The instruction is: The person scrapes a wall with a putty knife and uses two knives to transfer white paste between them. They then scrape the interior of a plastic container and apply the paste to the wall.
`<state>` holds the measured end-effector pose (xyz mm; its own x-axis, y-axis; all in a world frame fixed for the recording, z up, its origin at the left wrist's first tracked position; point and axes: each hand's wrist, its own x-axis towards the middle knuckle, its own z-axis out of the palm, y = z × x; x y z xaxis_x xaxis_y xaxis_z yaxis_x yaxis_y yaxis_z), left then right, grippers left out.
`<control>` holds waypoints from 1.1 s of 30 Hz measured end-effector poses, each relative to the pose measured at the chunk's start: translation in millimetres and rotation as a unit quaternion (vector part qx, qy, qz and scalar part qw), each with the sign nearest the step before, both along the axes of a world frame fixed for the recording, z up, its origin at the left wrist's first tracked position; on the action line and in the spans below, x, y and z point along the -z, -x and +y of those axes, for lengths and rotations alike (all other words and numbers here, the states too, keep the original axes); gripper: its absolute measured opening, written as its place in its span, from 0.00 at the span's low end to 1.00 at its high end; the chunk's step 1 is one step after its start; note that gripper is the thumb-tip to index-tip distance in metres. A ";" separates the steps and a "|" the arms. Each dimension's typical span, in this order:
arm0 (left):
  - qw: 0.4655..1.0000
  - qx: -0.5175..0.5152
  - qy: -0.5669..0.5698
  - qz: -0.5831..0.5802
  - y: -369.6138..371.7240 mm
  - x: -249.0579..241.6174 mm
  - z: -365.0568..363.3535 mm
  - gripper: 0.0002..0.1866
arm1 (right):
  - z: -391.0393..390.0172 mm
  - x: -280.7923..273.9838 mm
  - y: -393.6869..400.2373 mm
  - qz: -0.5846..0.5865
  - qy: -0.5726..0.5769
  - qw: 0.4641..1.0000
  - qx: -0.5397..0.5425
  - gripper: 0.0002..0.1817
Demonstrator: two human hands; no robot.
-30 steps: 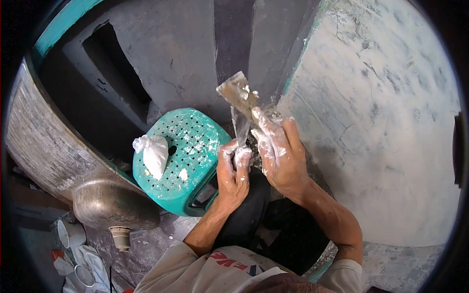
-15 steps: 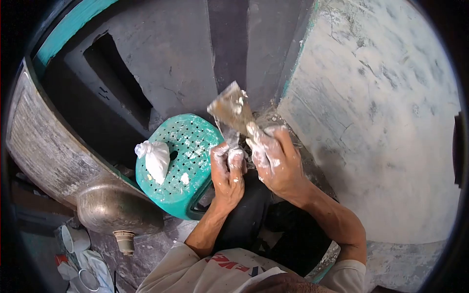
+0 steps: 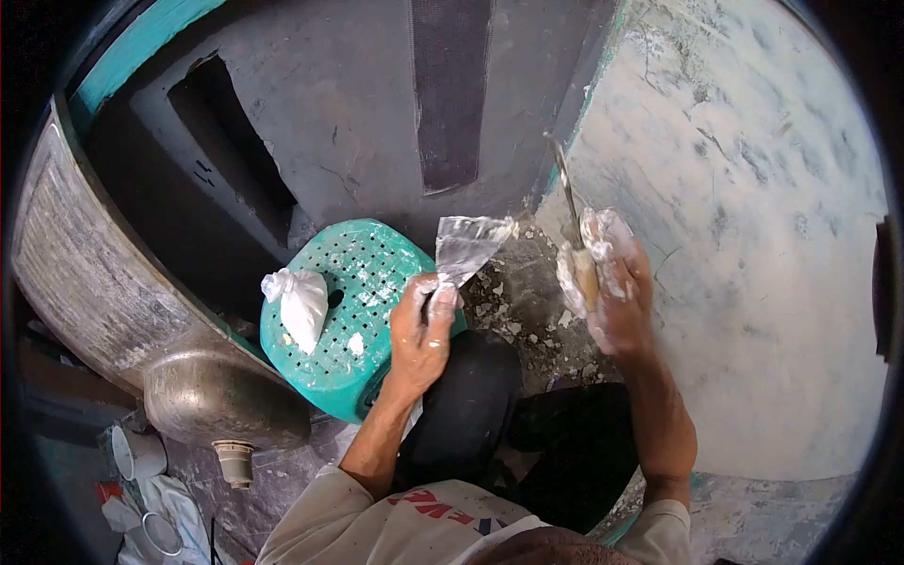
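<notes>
My left hand [image 3: 421, 330] is closed around the lower end of a putty knife [image 3: 465, 247], whose wide blade points up with white paste along its far edge. To its right, my right hand [image 3: 614, 282] grips the handle of a second scraper [image 3: 569, 193]; its blade is turned nearly edge-on and slants up to the left. White paste coats the fingers of both hands. Beside my left hand stands a green plastic stool [image 3: 377, 259] with a perforated, paste-smeared top. A knotted white plastic bag [image 3: 303, 313] rests on it near a small white dab.
At right rises a wall [image 3: 753, 282] patched with whitish plaster. Plaster crumbs [image 3: 527, 311] litter the floor by my knees. A metal sink [image 3: 226, 400] with a drain fitting lies at left, near a white cup [image 3: 139, 454]. Ahead is a grey wall [image 3: 330, 122] with a dark slot.
The two blades were crossed close together; now they are apart. My right hand has moved right and turned its scraper edge-on, while my left hand has shifted slightly left.
</notes>
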<state>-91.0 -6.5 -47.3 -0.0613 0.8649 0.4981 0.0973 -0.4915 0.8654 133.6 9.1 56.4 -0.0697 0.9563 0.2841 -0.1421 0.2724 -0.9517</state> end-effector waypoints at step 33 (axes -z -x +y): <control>0.986 -0.140 -0.057 0.077 -3.3 -12.1 -1.4 0.10 | -21.9 10.3 30.2 -0.151 -0.007 0.986 0.064 0.13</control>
